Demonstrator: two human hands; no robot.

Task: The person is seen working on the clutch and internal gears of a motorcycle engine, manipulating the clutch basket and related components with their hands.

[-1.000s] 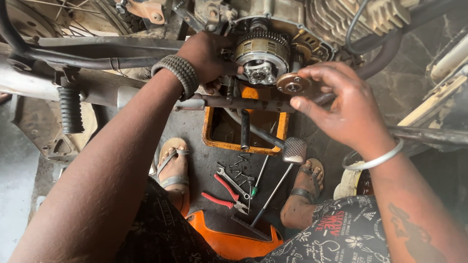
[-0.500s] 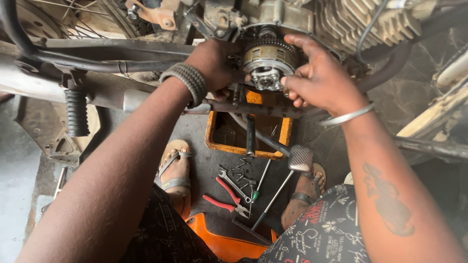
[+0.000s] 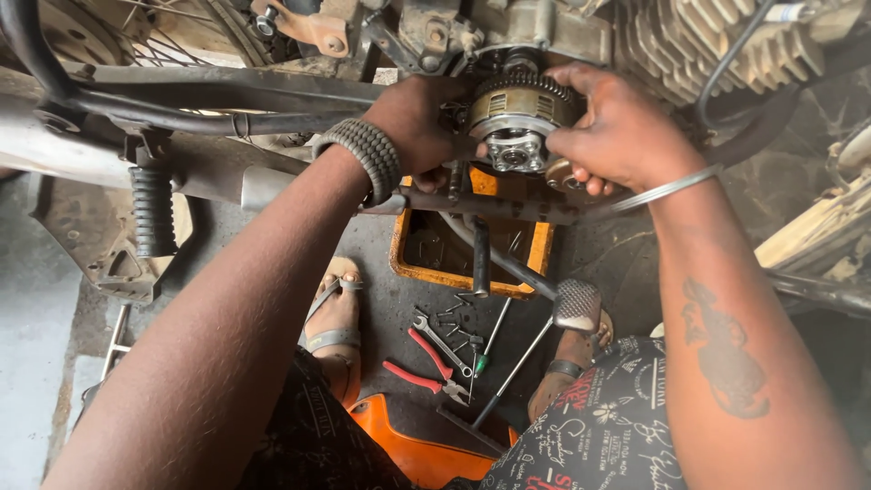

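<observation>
I am squatting in a motorcycle repair workshop, close against the open engine [image 3: 544, 54] of a bike. Its finned cylinder [image 3: 726, 41] is to the right of the engine, a spoked wheel [image 3: 109, 32] and rubber footpeg [image 3: 152, 210] well to its left. Below the engine, an orange drip tray [image 3: 535, 263] sits on the oil-stained concrete floor [image 3: 381, 263]. Nearer me lie red-handled pliers [image 3: 426, 367], a spanner [image 3: 440, 343] and a screwdriver [image 3: 490, 340].

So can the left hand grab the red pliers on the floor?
Probably yes. The left hand is up by the round clutch, but nothing lies between it and the red pliers below.
</observation>
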